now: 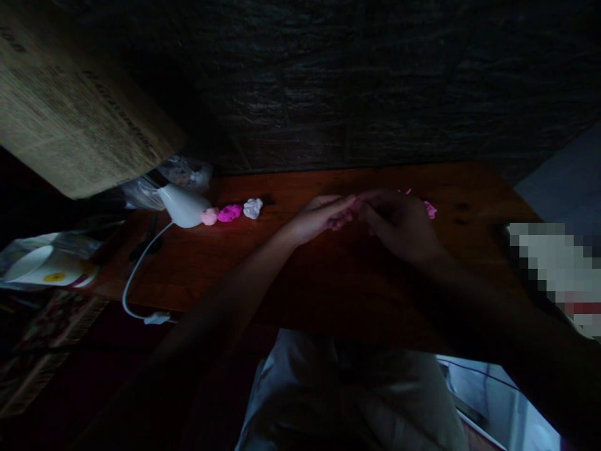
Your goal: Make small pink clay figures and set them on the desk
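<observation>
My left hand (322, 219) is held over the wooden table, its index finger reaching right and the other fingers curled beneath. My right hand (399, 222) meets it at the fingertips, thumb and fingers pinched together. Whatever lies between them is too small and dark to make out. Left of the hands, three soft lumps like modelling clay sit in a row: a light pink lump (209, 216), a bright magenta lump (230, 213) and a white lump (253, 208). Just beyond my right hand, partly hidden by it, is a crumpled pink piece (429, 210).
A white lamp base (185, 207) with a newsprint-patterned shade (84, 106) stands at the left, its white cable (128, 285) hanging over the table (291, 282) edge. Dark scissors (145, 244) and a paper cup (47, 266) are nearby. A dark textured wall (328, 81) rises behind.
</observation>
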The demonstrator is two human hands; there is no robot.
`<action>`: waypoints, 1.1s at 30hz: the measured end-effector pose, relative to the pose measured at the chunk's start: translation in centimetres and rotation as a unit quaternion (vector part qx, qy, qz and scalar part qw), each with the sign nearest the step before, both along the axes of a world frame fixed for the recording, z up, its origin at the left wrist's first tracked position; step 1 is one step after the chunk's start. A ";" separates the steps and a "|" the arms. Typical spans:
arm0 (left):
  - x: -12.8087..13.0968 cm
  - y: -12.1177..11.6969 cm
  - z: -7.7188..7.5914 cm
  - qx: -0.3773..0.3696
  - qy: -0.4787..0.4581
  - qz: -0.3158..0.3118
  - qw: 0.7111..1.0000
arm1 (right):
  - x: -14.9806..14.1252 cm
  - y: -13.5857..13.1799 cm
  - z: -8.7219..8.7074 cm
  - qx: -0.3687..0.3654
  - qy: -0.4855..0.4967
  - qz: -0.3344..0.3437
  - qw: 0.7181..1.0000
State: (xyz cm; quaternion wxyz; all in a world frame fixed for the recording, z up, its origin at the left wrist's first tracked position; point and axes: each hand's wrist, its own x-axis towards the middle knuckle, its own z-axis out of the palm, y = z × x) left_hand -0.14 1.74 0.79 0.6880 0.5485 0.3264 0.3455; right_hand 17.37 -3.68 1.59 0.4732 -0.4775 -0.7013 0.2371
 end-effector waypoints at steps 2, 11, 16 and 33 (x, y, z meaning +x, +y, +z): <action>0.1 0.0 0.0 -0.002 0.013 0.005 1.000 | 0.0 0.0 0.1 -0.001 0.004 -0.022 1.000; 0.1 0.3 -0.6 0.005 0.001 0.000 1.000 | 0.2 0.4 -0.4 -0.023 0.042 -0.001 0.999; 0.3 0.3 -0.8 0.054 -0.001 0.012 0.998 | 0.6 0.8 -0.7 -0.026 0.025 -0.015 0.999; 0.9 -1.3 -0.6 0.133 0.084 0.066 0.985 | -0.1 1.7 -2.1 -0.044 0.078 -0.026 0.996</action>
